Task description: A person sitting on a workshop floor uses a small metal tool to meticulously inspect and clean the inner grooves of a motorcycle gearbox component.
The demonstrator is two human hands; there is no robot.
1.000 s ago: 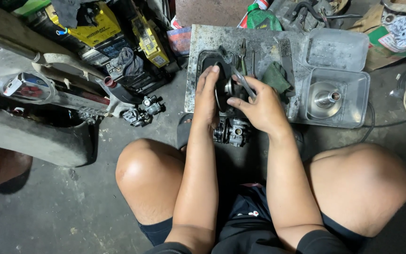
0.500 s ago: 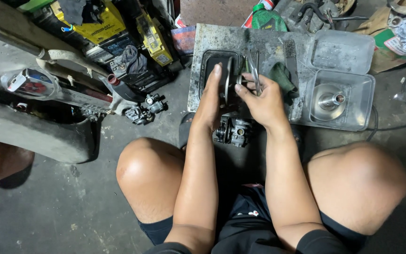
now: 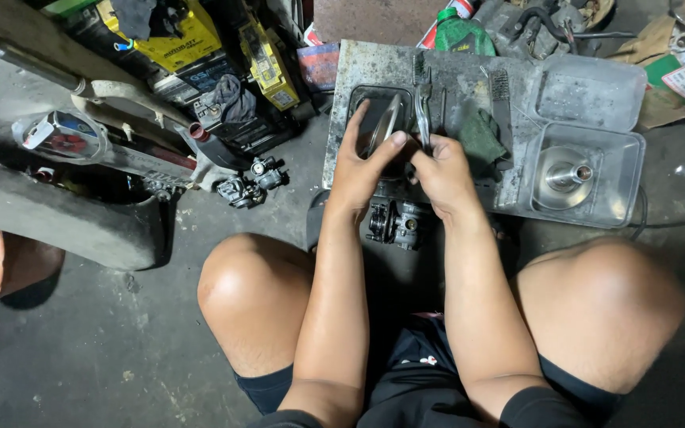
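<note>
Head view, looking down between the person's two bare knees to a stained concrete floor. Nearest the body, a small metal carburettor-like part (image 3: 396,223) lies on the floor just below the forearms, touched by neither hand.

Beyond it, both hands work at the near edge of a grimy metal board (image 3: 342,103). The left hand (image 3: 361,168) is spread, fingers extended over a dark oval tray (image 3: 358,99), the thumb stretched toward the other hand and steadying a thin shiny metal disc (image 3: 384,125) tilted on edge in that tray. The right hand (image 3: 441,173) is closed around the handles of a pair of pliers (image 3: 422,107), whose tip points away from the body.

Change noted: half a second ago the left fingers lay flatter on the tray and the pliers stood further right; the pliers have since closed in beside the disc. In my judgement, the tool is now being brought to bear on the part.

Further out, a green rag (image 3: 481,136), a wire brush (image 3: 501,99) and a clear plastic tub (image 3: 624,170) holding a metal pulley piece (image 3: 564,176). At far left, yellow batteries (image 3: 172,40).
</note>
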